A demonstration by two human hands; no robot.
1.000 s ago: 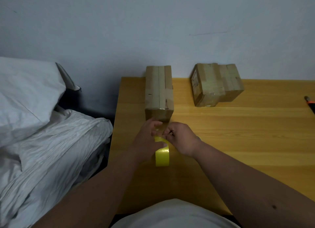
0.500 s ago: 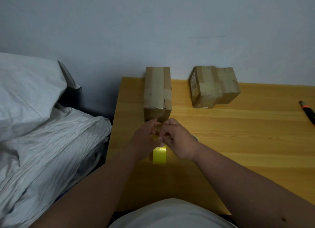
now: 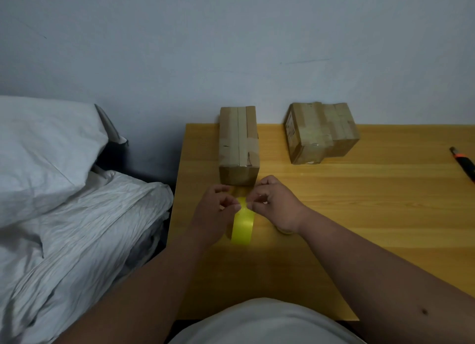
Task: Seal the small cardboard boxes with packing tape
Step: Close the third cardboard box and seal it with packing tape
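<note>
A long cardboard box with a taped centre seam stands near the table's left edge. Just in front of it I hold a yellow roll of packing tape upright. My left hand grips the roll from the left, fingers curled at its top. My right hand pinches the tape at the top of the roll from the right. A second cardboard box, wrapped in clear tape, sits further back and to the right.
The wooden table runs to the wall at the back. An orange and black utility knife lies at the far right. A bed with white bedding adjoins the table's left edge. Another tape roll peeks from under my right wrist.
Both hands stayed at the top of the yellow roll, shifting slightly; the fingers have spread a little, showing more of the roll between them.
</note>
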